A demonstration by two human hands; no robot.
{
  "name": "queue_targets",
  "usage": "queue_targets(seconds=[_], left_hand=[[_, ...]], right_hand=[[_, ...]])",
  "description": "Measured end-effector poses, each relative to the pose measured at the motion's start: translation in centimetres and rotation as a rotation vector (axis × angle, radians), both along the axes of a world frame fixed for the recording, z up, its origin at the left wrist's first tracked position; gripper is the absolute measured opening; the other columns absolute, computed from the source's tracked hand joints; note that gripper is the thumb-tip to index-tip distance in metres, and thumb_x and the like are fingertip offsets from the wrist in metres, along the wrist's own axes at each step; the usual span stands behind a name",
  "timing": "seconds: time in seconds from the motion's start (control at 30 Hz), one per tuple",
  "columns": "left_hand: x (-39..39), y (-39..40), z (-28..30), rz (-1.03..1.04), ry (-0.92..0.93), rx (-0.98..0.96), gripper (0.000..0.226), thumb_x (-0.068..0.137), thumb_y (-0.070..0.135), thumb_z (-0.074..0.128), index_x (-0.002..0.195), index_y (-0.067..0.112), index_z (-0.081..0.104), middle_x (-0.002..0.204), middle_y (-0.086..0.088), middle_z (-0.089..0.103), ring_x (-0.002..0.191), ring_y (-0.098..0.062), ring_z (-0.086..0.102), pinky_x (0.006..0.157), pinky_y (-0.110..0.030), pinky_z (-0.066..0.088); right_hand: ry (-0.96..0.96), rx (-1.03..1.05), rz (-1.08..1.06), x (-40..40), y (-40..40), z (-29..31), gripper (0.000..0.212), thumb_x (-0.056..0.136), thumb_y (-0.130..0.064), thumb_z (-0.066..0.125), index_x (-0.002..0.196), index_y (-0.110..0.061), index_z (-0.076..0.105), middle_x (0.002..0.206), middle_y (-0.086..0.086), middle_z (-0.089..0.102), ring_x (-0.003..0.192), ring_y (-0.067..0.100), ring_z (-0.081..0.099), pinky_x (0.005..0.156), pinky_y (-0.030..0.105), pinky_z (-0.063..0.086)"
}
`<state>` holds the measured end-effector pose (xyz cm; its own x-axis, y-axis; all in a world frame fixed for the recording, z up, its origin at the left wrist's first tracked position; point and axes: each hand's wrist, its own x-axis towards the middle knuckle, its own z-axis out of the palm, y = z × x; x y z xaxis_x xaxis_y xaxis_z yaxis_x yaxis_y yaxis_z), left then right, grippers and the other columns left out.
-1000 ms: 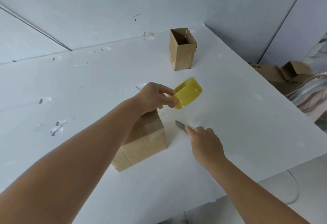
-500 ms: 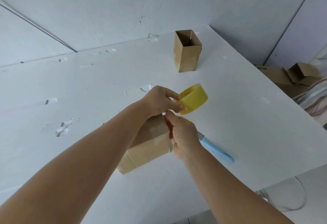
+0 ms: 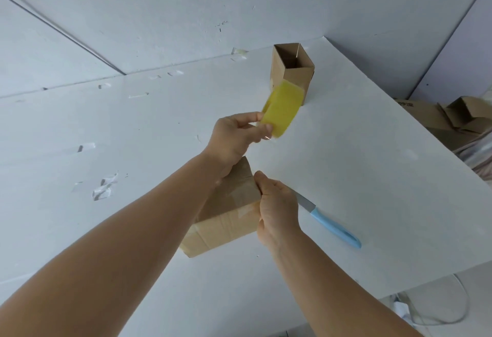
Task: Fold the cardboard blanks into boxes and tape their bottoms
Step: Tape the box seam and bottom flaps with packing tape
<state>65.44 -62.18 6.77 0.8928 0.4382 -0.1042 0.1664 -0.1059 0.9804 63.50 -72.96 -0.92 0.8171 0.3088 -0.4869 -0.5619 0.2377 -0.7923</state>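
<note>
A small cardboard box [image 3: 226,217] stands upside down on the white table [image 3: 372,190], with clear tape across its bottom flaps. My right hand [image 3: 277,211] grips the box's right corner, thumb on top. My left hand [image 3: 237,137] holds a yellow roll of tape [image 3: 283,109] raised above and beyond the box; the roll is blurred. A second cardboard box [image 3: 292,73] stands upright and open-topped at the table's far side.
A blue-handled knife [image 3: 332,226] lies on the table just right of my right hand. Scraps of tape [image 3: 105,190] stick to the table at the left. More cardboard boxes [image 3: 452,118] sit on the floor at the right. A cable [image 3: 458,307] lies below the table's edge.
My right hand left the knife on the table and came to the taped box's corner. My left hand lifted the yellow roll up and away from the box.
</note>
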Motion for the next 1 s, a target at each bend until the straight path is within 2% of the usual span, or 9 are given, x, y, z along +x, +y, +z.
queue_targets(seconds=[0.17, 0.33, 0.47, 0.53, 0.6, 0.67, 0.77, 0.87, 1.0], left_hand=[[-3.2, 1.2, 1.2, 0.125, -0.178, -0.031, 0.024, 0.083, 0.006, 0.071, 0.106, 0.002, 0.069, 0.062, 0.005, 0.067, 0.060, -0.001, 0.059, 0.064, -0.009, 0.044], [-7.0, 2.2, -0.3, 0.219, -0.164, -0.023, 0.022, 0.080, 0.008, 0.074, 0.102, 0.007, 0.071, 0.076, -0.005, 0.072, 0.077, -0.010, 0.067, 0.078, -0.014, 0.049], [-7.3, 1.9, -1.1, 0.258, -0.133, 0.008, 0.020, 0.081, 0.010, 0.073, 0.101, 0.008, 0.071, 0.073, -0.003, 0.072, 0.070, -0.003, 0.065, 0.069, -0.009, 0.047], [-7.1, 1.8, -1.1, 0.257, -0.139, 0.014, 0.019, 0.082, 0.009, 0.073, 0.101, 0.008, 0.071, 0.071, -0.001, 0.070, 0.068, -0.001, 0.064, 0.067, -0.008, 0.046], [-7.0, 2.0, -1.1, 0.257, -0.149, 0.016, 0.017, 0.082, 0.010, 0.073, 0.099, 0.011, 0.071, 0.070, 0.001, 0.071, 0.070, -0.002, 0.064, 0.069, -0.007, 0.046], [-7.0, 2.1, -1.2, 0.260, -0.149, 0.022, 0.016, 0.082, 0.011, 0.073, 0.098, 0.012, 0.071, 0.070, 0.001, 0.070, 0.070, -0.002, 0.064, 0.070, -0.007, 0.045], [-7.2, 2.1, -1.0, 0.267, -0.149, 0.019, 0.017, 0.083, 0.012, 0.072, 0.100, 0.011, 0.071, 0.071, 0.000, 0.070, 0.070, -0.001, 0.063, 0.071, -0.006, 0.045], [-7.2, 1.9, -0.7, 0.271, -0.141, 0.008, 0.016, 0.083, 0.014, 0.073, 0.099, 0.013, 0.072, 0.073, -0.001, 0.071, 0.070, -0.002, 0.063, 0.073, -0.009, 0.046], [-7.8, 0.9, -0.1, 0.293, -0.119, -0.102, 0.020, 0.084, 0.018, 0.073, 0.102, 0.012, 0.072, 0.082, -0.010, 0.073, 0.069, -0.012, 0.065, 0.070, -0.023, 0.053]], right_hand=[[-0.041, -0.024, 0.036, 0.1, -0.3, -0.4, 0.019, 0.087, -0.029, 0.065, 0.074, -0.015, 0.061, 0.068, 0.001, 0.064, 0.065, 0.019, 0.061, 0.058, 0.030, 0.049], [-0.041, -0.048, 0.066, 0.2, -0.3, -0.6, 0.023, 0.087, -0.034, 0.065, 0.074, -0.016, 0.062, 0.073, 0.005, 0.065, 0.069, 0.023, 0.062, 0.056, 0.029, 0.048], [0.011, -0.082, 0.131, 0.4, 0.1, -0.4, 0.029, 0.085, -0.044, 0.065, 0.088, -0.014, 0.064, 0.084, 0.006, 0.070, 0.076, 0.023, 0.067, 0.062, 0.034, 0.056], [0.086, -0.131, 0.220, 0.5, 0.0, -0.4, 0.042, 0.081, -0.051, 0.067, 0.094, -0.013, 0.060, 0.082, 0.004, 0.068, 0.065, 0.014, 0.068, 0.053, 0.028, 0.055], [0.065, -0.210, 0.231, 0.6, -0.4, -0.5, 0.033, 0.088, -0.044, 0.063, 0.092, -0.012, 0.056, 0.075, 0.001, 0.060, 0.052, 0.007, 0.058, 0.042, 0.021, 0.042], [-0.088, -0.326, 0.184, 0.5, -0.8, -0.4, 0.022, 0.094, -0.032, 0.055, 0.102, -0.011, 0.057, 0.087, 0.001, 0.060, 0.073, 0.012, 0.058, 0.054, 0.021, 0.042], [-0.435, -0.331, 0.131, -0.8, -1.0, 1.0, 0.029, 0.099, -0.028, 0.043, 0.118, -0.017, 0.061, 0.107, -0.007, 0.064, 0.102, 0.008, 0.057, 0.084, 0.020, 0.047], [-0.636, -0.370, 0.304, -2.2, -0.7, 1.5, 0.037, 0.100, -0.032, 0.039, 0.135, -0.025, 0.049, 0.120, -0.015, 0.058, 0.103, -0.004, 0.051, 0.086, 0.011, 0.039], [-0.575, -0.360, 0.362, 0.1, 0.3, 1.8, 0.035, 0.098, -0.033, 0.041, 0.130, -0.029, 0.055, 0.116, -0.010, 0.063, 0.096, 0.009, 0.053, 0.091, 0.032, 0.047]])
